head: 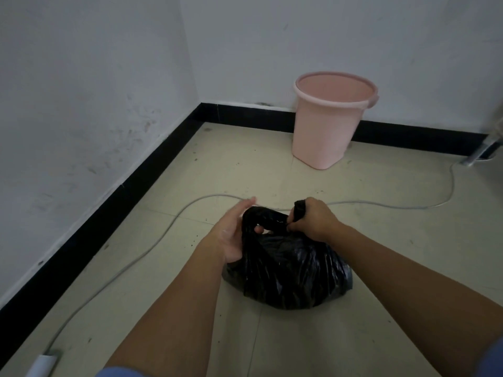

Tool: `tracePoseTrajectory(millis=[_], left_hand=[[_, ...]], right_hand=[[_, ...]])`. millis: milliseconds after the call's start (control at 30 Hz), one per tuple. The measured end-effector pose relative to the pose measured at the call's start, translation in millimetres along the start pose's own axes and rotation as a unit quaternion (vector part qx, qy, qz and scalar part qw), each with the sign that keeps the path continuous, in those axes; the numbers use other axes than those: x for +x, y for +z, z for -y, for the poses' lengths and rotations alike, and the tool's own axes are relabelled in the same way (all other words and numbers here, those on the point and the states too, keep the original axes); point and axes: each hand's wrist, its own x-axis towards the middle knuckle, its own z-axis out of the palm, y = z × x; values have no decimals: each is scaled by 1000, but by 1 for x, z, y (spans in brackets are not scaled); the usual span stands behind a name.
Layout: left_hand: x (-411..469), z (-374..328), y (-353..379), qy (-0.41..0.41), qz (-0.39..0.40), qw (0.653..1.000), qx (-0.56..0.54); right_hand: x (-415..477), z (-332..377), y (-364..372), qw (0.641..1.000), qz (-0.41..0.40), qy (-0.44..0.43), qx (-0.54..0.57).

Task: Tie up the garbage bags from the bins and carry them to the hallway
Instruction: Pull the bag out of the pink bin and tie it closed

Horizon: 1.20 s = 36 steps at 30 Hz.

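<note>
A full black garbage bag (288,270) sits on the tiled floor in front of me. Its top is drawn into two twisted ends that cross above it. My right hand (313,217) grips one twisted end in a fist, with the tip sticking up above the knuckles. My left hand (234,232) is at the bag's left side with its fingers extended, and its thumb hooks under the other twisted end. A pink plastic bin (330,118) without a liner stands against the back wall, well beyond the bag.
A grey cable (168,224) snakes across the floor behind the bag, from a white plug block (42,364) at bottom left to the right wall. White walls with a black skirting board (109,202) form a corner at the left.
</note>
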Motion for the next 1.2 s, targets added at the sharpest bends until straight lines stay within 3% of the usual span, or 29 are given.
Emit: tracePoseTrajectory(millis=[67,167,300,333,400,467,533,700,900,967,1033,1100,1200], left_hand=[[-1,2,7,8,-22,994,107],[10,7,11,60,-162,960,221],[23,8,8,153,-341,859,350],[24,8,9,164,-361,849,349],[23,4,11,163,-325,907,212],[17,-3,14,120,-236,962,63],[10,-10,12,94,-167,981,11],[-2,-21,13,114,-89,984,-104],[-2,-24,16,132,-126,971,-155],[2,-22,18,168,-175,967,-72],[7,-19,19,239,-256,932,94],[4,-22,21,281,-318,869,255],[-5,-34,24,342,-350,758,431]], right_hand=[[-3,-1,2,996,-52,-16,-64],[-10,4,4,985,-134,-66,-82],[-18,9,11,980,-158,-109,-50],[-18,10,13,980,-154,-115,-58],[-18,11,15,978,-156,-120,-66],[-17,10,13,978,-170,-112,-52],[-15,7,11,976,-190,-95,-35],[-11,10,6,977,-200,-64,41],[-8,13,3,967,-183,-60,165],[-7,15,1,963,-177,-58,193],[-5,20,-3,956,-161,-25,245],[-5,27,-7,933,-152,18,325],[-6,31,-12,908,-171,72,375]])
